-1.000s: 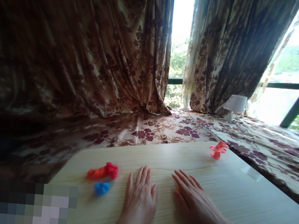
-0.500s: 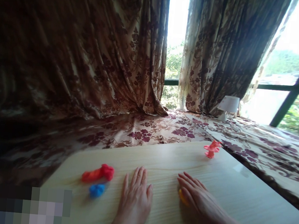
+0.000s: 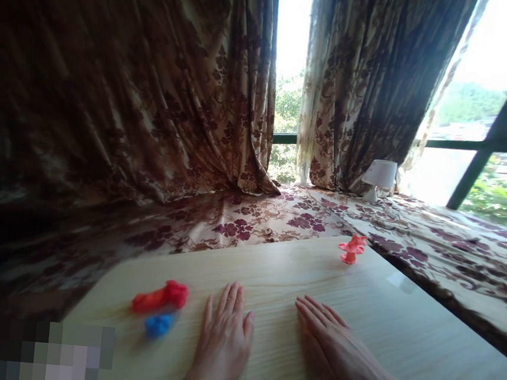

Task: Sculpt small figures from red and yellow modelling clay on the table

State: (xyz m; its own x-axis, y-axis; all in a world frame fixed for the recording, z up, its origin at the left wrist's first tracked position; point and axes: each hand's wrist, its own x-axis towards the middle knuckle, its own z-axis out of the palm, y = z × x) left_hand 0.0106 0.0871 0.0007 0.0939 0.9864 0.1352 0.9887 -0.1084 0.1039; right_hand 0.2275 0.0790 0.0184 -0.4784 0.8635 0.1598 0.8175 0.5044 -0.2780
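My left hand [image 3: 223, 344] lies palm down on the pale wooden table [image 3: 268, 268], fingers stretched and thumb apart, holding nothing visible. To its left are a red lump of modelling clay [image 3: 162, 297], with an orange-red roll at one end, and a smaller blue lump [image 3: 159, 325]. My right hand [image 3: 329, 337] rests palm down and tilted at right of centre, its fingers stretched out and lying close together. What is beneath its palm is hidden. A coral-red clay figure [image 3: 352, 250] with a wide middle stands near the table's far right corner.
Floral cloth [image 3: 277, 219] covers the surface behind the table and along its right side. A small white lamp [image 3: 379, 174] stands there by the window. Patterned curtains [image 3: 191, 90] hang at the back.
The view has shifted slightly right, so things sit a little further left. A bit of yellow that showed under my right hand is now hidden. Both hands keep nearly the same pose.
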